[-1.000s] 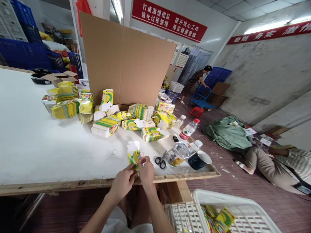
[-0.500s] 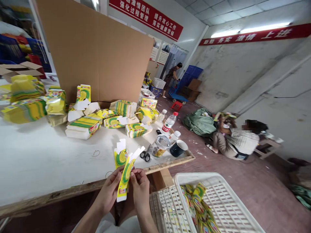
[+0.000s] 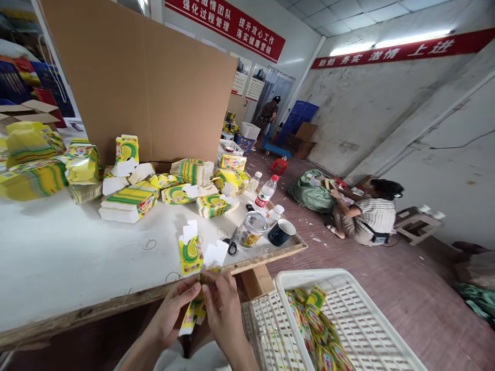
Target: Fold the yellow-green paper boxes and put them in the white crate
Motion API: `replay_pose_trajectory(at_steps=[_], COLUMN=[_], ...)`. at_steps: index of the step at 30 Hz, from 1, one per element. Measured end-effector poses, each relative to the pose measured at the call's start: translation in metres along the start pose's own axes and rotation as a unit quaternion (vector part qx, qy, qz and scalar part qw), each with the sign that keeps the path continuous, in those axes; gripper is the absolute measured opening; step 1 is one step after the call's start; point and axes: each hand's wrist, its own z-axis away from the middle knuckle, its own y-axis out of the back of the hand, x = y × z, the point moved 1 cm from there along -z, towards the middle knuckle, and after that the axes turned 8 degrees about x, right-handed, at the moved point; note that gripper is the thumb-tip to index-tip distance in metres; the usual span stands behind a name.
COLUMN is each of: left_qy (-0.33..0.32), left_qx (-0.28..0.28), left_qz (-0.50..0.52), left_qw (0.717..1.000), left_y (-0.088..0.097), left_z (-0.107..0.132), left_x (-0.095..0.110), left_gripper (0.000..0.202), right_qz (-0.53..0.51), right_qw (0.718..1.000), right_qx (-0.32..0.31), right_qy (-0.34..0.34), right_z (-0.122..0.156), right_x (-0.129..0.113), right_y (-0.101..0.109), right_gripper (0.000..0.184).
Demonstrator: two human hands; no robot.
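Note:
Between my two hands, just off the table's front edge, is a yellow-and-green printed carton with white flaps. My left hand grips its left side, thumb on top. My right hand has its fingers bent over the upper part, covering much of it. White flaps stick out above my right fingers. Another flat carton with a green oval print lies on the table edge just beyond my hands. Black-handled scissors lie to its right, partly behind a clear jar.
Stacks of flat cartons line the back of the white table before a tall cardboard sheet. A clear jar, dark mug and bottles stand at the right corner. A white basket holds filled-looking yellow packets. Two other people are farther off.
The carton between my hands has turned and opened out, its white flaps now facing up. My right hand has moved over its top. The crouching person reaches toward the green sack.

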Motion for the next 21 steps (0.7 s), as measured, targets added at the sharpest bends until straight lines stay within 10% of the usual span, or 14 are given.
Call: replay_pose_trajectory(at_steps=[11,21], left_qy=[0.078,0.02], left_qx=[0.02,-0.036], left_qz=[0.033,-0.074], left_qw=[0.996,0.996], left_y=[-0.001,-0.011], left_z=[0.009,0.011], left_x=[0.005,0.007], left_gripper=[0.028,0.028], right_qz=[-0.006,-0.228], right_qw=[0.998,0.955], right_qx=[0.06,0.117], right_qy=[0.021,-0.148], right_z=[-0.002,-0.01], right_x=[0.0,-0.002], right_y=[0.011,0.016], right_gripper=[0.026,0.041])
